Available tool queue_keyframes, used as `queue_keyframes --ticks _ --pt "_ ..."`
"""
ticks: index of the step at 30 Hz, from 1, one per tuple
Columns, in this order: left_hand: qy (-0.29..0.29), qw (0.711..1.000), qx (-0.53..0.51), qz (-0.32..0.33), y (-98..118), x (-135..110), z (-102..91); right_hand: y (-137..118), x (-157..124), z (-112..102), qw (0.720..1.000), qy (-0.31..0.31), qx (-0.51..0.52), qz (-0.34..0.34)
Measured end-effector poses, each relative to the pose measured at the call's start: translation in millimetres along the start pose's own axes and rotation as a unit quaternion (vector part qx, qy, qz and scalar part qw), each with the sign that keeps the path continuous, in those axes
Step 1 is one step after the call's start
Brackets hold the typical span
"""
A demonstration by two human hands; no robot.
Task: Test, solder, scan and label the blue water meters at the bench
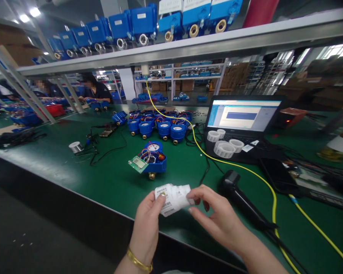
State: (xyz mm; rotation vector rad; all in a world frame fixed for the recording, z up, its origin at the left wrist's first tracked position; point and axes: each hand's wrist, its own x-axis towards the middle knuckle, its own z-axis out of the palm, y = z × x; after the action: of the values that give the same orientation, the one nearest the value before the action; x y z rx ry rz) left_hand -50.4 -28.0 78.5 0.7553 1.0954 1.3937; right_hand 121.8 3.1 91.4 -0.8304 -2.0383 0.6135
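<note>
A bundle of white barcode labels (171, 201) is held over the bench's front edge by my left hand (147, 220), thumb pressed on top. My right hand (217, 217) is beside it, its index fingertip at the labels' right end and its thumb apart below. Beyond the labels stands a blue water meter (156, 165), its housing uncovered, with coloured wires leading to a small green circuit board (138, 163) with a display. To the right of my right hand lies a black barcode scanner (246, 201).
Several blue meters (165, 129) stand farther back. A laptop (242, 118) carries label rolls (224, 149) on its keyboard. A yellow cable (231, 163) crosses the right side. Left are a solder spool (76, 147) and dark leads. Overhead, a shelf (171, 49) holds blue units. Co-workers sit back left.
</note>
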Motion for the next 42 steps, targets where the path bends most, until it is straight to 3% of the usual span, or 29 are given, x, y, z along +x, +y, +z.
queue_keyframes --ticks 4,7,10,13,17,20,25,29,35,38,42 --pt "-0.032 0.996 0.088 0.012 1 -1 -1.6 4 0 6 0.989 0.036 0.089 0.11" --pt "-0.047 0.971 0.229 0.04 4 -3 -2.3 8 1 11 0.957 0.047 0.205 0.199" --pt "-0.008 0.939 0.334 0.08 5 -3 -2.7 13 2 15 0.922 0.049 0.298 0.242" --pt "0.033 0.935 0.339 0.098 3 -1 -3.0 13 2 15 0.912 0.04 0.321 0.252" --pt "0.08 0.94 0.318 0.093 0 0 -3.6 7 1 11 0.944 0.024 0.262 0.2" --pt "0.082 0.944 0.304 0.096 -2 0 -5.0 5 -1 10 0.962 0.019 0.198 0.186" --pt "0.077 0.948 0.297 0.084 -6 1 -8.0 9 -3 14 0.96 0.017 0.194 0.2" --pt "0.055 0.961 0.262 0.066 -3 -1 -5.6 10 -3 17 0.969 0.014 0.177 0.173" --pt "0.068 0.973 0.212 0.057 -4 -1 -0.1 10 -4 22 0.998 0.059 0.01 0.015" --pt "0.082 0.972 0.211 0.059 -6 -1 -3.2 15 -6 23 0.994 0.067 -0.058 -0.065" --pt "0.12 0.969 0.206 0.069 -11 -1 -5.9 19 -11 28 0.984 0.082 -0.119 -0.108"
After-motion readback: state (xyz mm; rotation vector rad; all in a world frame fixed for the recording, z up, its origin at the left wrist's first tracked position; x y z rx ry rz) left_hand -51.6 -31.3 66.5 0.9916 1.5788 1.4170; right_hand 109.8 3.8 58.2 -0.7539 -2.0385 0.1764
